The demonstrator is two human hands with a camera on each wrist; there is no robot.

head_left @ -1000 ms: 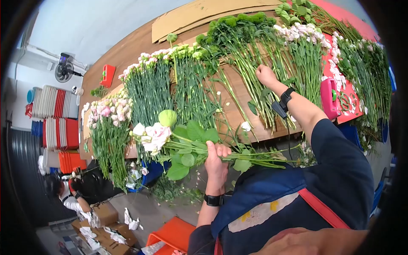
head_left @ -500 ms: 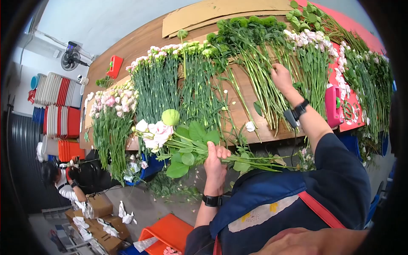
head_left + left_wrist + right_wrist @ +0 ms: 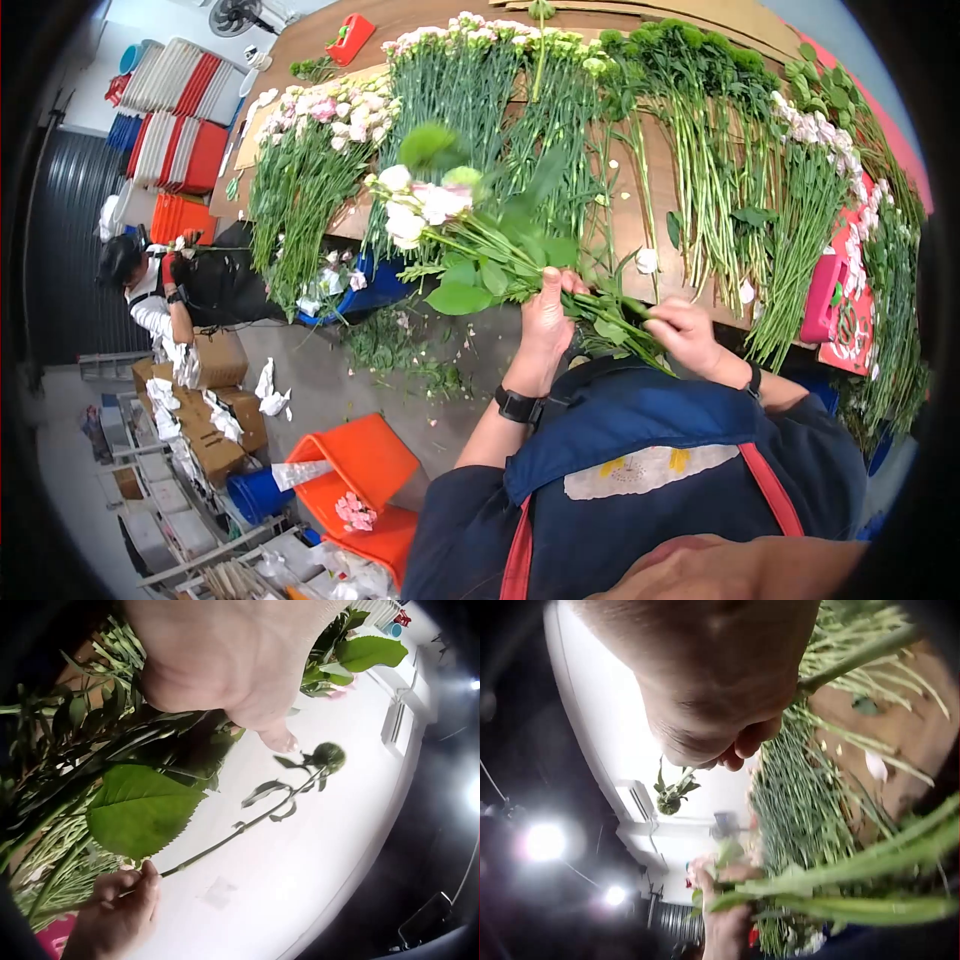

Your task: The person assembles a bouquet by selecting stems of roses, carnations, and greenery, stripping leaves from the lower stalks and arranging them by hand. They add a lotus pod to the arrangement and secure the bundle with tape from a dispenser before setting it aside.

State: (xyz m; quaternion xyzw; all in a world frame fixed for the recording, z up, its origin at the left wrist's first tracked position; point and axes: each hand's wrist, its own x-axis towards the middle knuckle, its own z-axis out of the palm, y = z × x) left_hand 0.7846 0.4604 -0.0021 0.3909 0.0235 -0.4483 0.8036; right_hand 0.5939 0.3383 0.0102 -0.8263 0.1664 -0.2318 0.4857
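Observation:
My left hand grips a bouquet of pale pink and white flowers with broad green leaves; the stems run out to its right. My right hand is beside those stem ends, over the apron. It pinches the stem of a fuzzy round green flower, whose head shows clearly in the left wrist view. In the head view that green head is blurred, just above the bouquet's blooms. In the right wrist view the right hand's fingers curl round this stem, with the left hand beyond.
Rows of long-stemmed flowers lie across the wooden table. A pink container stands at right. Orange buckets and leaf litter are on the floor. Another person works at far left.
My right hand has come back from the green-headed stems on the table to beside the bouquet, bringing one stem. The left hand still holds the bouquet, and the head view has shifted left.

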